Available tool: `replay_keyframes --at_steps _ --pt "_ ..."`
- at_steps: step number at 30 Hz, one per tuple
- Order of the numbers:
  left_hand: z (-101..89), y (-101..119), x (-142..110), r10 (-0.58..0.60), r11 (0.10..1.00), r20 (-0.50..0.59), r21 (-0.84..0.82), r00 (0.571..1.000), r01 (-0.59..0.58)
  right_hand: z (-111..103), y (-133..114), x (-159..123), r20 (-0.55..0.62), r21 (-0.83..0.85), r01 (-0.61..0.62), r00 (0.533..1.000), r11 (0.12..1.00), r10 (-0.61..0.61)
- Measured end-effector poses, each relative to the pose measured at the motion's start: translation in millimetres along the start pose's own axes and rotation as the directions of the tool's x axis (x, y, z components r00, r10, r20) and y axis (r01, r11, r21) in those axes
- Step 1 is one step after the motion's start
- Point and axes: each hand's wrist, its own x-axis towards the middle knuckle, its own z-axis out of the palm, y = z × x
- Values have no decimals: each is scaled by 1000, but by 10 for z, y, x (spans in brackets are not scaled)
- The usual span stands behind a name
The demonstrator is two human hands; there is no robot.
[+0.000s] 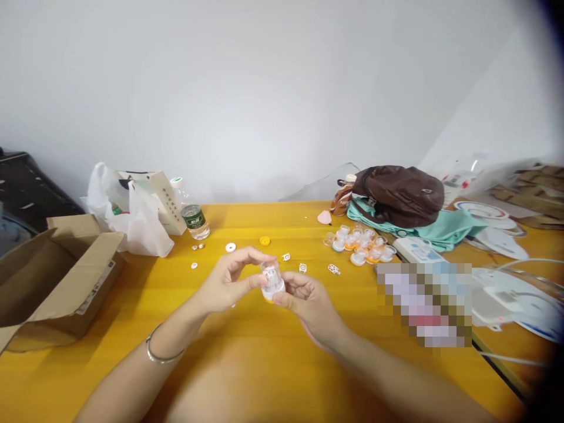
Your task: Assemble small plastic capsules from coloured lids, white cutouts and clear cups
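Note:
Between both hands, above the yellow table, is a small clear plastic container (272, 281) with a white and orange base and white parts inside. My left hand (233, 279) grips its upper clear part between thumb and fingers. Low on the same container, my right hand (311, 302) pinches the base. Small white openwork pieces (333, 269) lie beyond my right hand. A yellow disc (264, 241) and a white ring (230, 247) rest farther back. Similar clear containers with orange and white bases (363, 244) are clustered at the right.
At left stand an open cardboard box (88, 294), a white plastic bag (147, 226) and a water bottle (194, 217). A brown bag (400, 194) lies on teal cloth (458, 229) at back right, beside a drink bottle (342, 197). White cables and flat discs fill the right side.

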Motion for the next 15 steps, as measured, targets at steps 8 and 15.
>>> replay_keyframes --at_steps 8,15 --pt "34 -27 37 -55 977 50 -202 997 64 23 -67 -3 3 92 -24 1000 995 24" --pt "245 -64 -54 80 995 -260 75 962 -63 12 2 14 -55 -30 89 994 996 -91"
